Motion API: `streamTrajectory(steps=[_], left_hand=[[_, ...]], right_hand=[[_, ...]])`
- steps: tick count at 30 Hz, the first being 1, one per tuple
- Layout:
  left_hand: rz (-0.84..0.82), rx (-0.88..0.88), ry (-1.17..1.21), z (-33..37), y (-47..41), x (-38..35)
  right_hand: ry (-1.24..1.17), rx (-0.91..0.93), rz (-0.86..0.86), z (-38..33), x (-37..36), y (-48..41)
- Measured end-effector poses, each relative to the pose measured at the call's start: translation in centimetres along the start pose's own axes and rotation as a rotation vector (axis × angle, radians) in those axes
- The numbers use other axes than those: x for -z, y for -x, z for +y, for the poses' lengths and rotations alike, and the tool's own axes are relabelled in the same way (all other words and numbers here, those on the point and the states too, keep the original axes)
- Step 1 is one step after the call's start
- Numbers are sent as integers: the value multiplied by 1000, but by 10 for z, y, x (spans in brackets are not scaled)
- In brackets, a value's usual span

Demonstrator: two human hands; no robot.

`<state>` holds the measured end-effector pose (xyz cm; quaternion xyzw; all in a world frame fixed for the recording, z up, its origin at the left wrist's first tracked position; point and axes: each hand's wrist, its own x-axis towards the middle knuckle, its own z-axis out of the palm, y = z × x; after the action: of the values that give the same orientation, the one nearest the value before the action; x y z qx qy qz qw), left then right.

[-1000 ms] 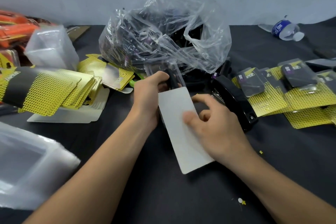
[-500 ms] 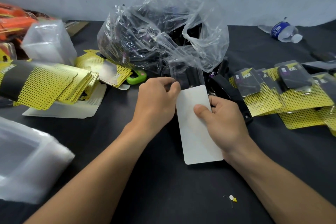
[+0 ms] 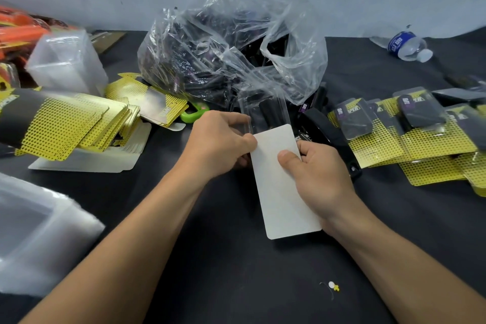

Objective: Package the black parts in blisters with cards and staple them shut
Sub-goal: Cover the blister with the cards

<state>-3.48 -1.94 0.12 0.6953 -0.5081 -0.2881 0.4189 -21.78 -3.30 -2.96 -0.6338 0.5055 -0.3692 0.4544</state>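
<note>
Centrally, a white card point(image 3: 282, 192) is held tilted over the black worktop point(image 3: 236, 276), its blank back turned to the camera. The right hand point(image 3: 322, 176) pinches the card's right edge, with the thumb pressed on the white face and the fingers curled behind. At the card's upper left corner, the left hand point(image 3: 218, 144) pinches the clear blister point(image 3: 252, 110). The blister holds a black part point(image 3: 269, 113) and meets the card's far end.

Just right of the card lies a black stapler point(image 3: 320, 126). Further right are finished packs point(image 3: 418, 118) on yellow dotted cards, their black-and-purple labels too blurred to read. Behind the card sits a clear plastic bag point(image 3: 210, 55) of black parts. Left of the card is a stack of yellow cards point(image 3: 68, 123). Far behind and to the right of the card lies a water bottle point(image 3: 409, 46) whose blue label is unreadable.
</note>
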Motion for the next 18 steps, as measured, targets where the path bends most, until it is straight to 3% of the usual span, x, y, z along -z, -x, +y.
streamTrajectory(steps=[7,9,14,16,18], left_hand=[[-59,-34,-297,12,3,-3],[-120,-9,-218,11,2,-4],[-227,129,251,8,5,-8],[-212,132,238,7,8,-10],[-127,85,70,8,11,-14]], right_hand=[[91,39,28,-2,-2,3],[99,41,37,-2,-2,3],[38,26,21,-4,-1,2],[24,28,11,-4,-2,3],[9,27,14,-3,-1,2]])
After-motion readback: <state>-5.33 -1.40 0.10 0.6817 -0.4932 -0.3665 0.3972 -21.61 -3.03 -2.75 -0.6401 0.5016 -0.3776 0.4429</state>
